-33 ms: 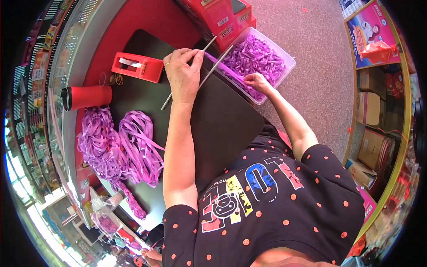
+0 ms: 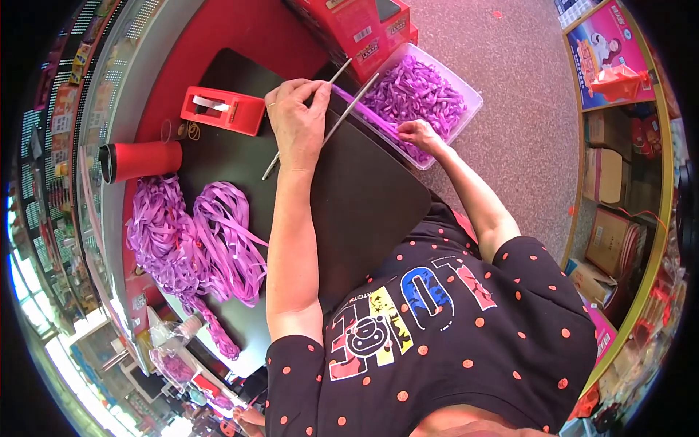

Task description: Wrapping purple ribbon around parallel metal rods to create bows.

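Over the right part of the dark table, my left hand pinches a purple ribbon beside two thin metal rods. The rods slant past this hand, and their middle is hidden beneath it. The ribbon runs down to the right, where my right hand holds its other part between closed fingertips. That hand is over the near edge of a white plastic tub filled with short folded purple ribbon pieces.
Left on the dark table lie loose purple ribbon bundles, a red tumbler and a red tape dispenser. Red boxes stand behind the tub. Shelving lines the right side.
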`<state>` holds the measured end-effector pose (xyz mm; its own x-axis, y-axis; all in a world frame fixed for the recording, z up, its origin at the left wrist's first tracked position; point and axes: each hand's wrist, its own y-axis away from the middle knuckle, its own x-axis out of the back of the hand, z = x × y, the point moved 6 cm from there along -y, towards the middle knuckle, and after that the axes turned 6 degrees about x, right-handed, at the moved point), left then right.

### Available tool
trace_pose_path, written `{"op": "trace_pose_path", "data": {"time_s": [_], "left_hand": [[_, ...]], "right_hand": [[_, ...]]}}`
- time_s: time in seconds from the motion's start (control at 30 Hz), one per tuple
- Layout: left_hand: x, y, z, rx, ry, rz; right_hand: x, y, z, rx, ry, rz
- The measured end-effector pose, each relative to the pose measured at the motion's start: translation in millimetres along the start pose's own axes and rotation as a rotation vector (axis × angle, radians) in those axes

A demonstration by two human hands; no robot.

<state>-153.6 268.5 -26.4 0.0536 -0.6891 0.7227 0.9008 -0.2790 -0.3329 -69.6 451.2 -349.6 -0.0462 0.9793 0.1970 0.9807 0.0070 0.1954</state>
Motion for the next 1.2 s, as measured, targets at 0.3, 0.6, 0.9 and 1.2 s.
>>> {"op": "trace_pose_path", "data": {"time_s": [0.3,0.6,0.9,1.2], "left_hand": [[1,1,-1,0.025,0.008,0.017],[2,2,-5,0.036,-0.052,0.021],[0,1,-11,0.058,0.002,0.02],[-3,-1,-14,0.033,-0.025,0.023]], "right_hand": [[0,81,-69,0.56,0.184,0.115],[24,154,-77,0.342,0.157,0.089],[56,225,-142,0.429,0.067,0.398],[57,244,-168,0.505,-0.387,0.33]]}}
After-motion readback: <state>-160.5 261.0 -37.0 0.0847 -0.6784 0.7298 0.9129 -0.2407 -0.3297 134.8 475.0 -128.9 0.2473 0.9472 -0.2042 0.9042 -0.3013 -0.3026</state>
